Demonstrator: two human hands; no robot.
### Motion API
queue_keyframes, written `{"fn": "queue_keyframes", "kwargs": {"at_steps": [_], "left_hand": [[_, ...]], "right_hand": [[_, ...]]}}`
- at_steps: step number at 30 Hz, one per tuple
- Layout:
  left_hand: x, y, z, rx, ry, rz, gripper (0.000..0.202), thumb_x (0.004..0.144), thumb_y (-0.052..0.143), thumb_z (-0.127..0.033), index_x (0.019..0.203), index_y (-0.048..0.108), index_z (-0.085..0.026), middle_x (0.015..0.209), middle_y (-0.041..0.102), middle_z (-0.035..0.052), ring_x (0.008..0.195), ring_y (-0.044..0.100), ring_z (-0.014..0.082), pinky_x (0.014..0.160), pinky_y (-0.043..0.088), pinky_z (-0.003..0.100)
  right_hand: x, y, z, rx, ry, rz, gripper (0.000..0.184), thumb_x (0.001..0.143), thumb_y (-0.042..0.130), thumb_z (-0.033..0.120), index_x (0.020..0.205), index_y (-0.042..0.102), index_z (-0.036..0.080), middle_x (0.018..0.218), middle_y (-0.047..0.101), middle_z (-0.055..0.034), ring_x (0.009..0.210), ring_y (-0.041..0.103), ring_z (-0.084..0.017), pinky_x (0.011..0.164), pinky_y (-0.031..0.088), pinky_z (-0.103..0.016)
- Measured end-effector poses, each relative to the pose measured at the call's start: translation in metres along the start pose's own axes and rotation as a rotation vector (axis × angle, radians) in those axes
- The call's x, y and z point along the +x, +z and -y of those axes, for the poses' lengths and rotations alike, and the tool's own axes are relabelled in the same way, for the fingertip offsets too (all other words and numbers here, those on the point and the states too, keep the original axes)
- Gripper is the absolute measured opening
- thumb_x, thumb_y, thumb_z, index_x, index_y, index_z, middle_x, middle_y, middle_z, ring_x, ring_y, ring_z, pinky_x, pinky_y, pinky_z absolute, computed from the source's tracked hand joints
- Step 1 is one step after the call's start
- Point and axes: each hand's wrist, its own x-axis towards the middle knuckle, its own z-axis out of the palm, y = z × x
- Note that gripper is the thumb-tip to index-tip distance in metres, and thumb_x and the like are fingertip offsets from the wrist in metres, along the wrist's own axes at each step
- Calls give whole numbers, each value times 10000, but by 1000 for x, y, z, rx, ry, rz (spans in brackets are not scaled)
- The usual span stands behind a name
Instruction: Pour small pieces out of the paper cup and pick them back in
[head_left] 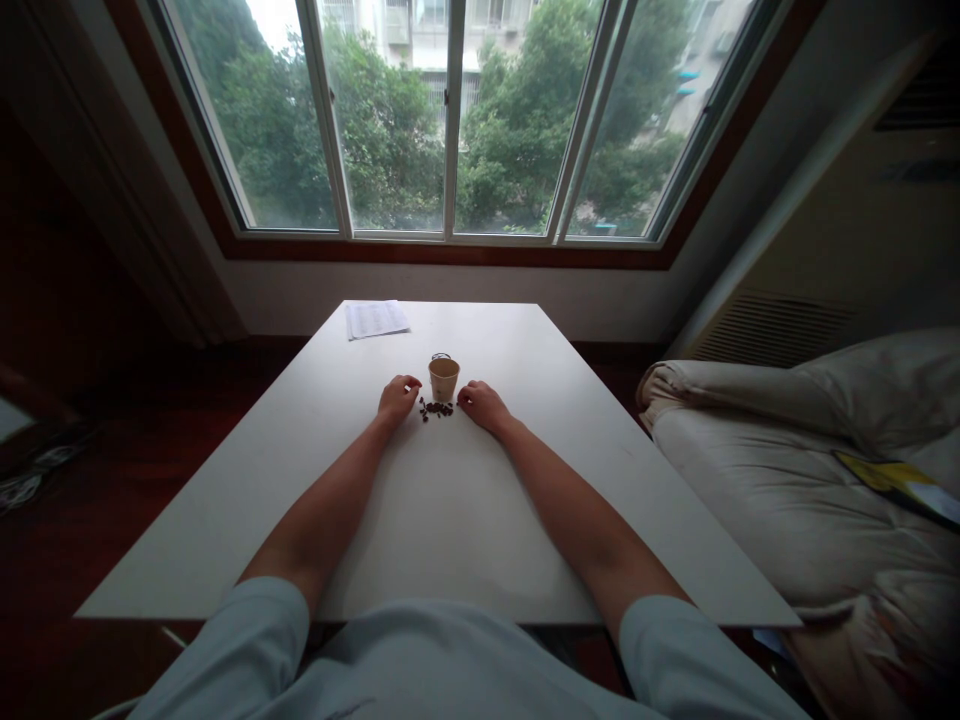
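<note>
A small beige paper cup [443,378] stands upright on the white table [465,520]. Just in front of it lies a little pile of dark beans [436,409]. My left hand [397,397] rests on the table to the left of the pile, fingers curled toward the cup. To the right of the pile my right hand [484,402] rests with its fingers curled and pinched together at the beans' edge. Whether either hand holds a bean is too small to tell.
A sheet of printed paper [375,318] lies at the table's far left corner. A bed with pale bedding [810,450] stands close on the right, a yellow booklet [896,478] on it. A large window [450,120] is behind the table.
</note>
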Motion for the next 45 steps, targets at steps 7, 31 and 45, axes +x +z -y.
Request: {"fn": "queue_keyframes", "kwargs": {"at_steps": [7,31,45], "left_hand": [[0,0,-2,1,-11,6,185,877,556,-222,960,720,-200,1037,669,50,794,608,148,820,493,296],[-5,4,-8,107,-5,100,175,867,584,-250,956,734,-235,998,682,41,842,613,165,793,472,283],[-8,4,-13,135,21,100,171,881,581,-280,957,732,-251,988,670,37,839,617,167,796,466,294]], "right_hand": [[-1,-3,6,1,3,-10,165,914,564,173,897,727,193,943,654,-86,947,558,-198,809,413,-278],[40,-12,26,905,350,-462,421,728,691,577,879,702,184,804,672,-24,745,572,-162,651,461,-266],[52,-10,21,867,308,-426,363,768,657,530,885,686,187,833,678,-28,768,586,-164,701,481,-275]]}}
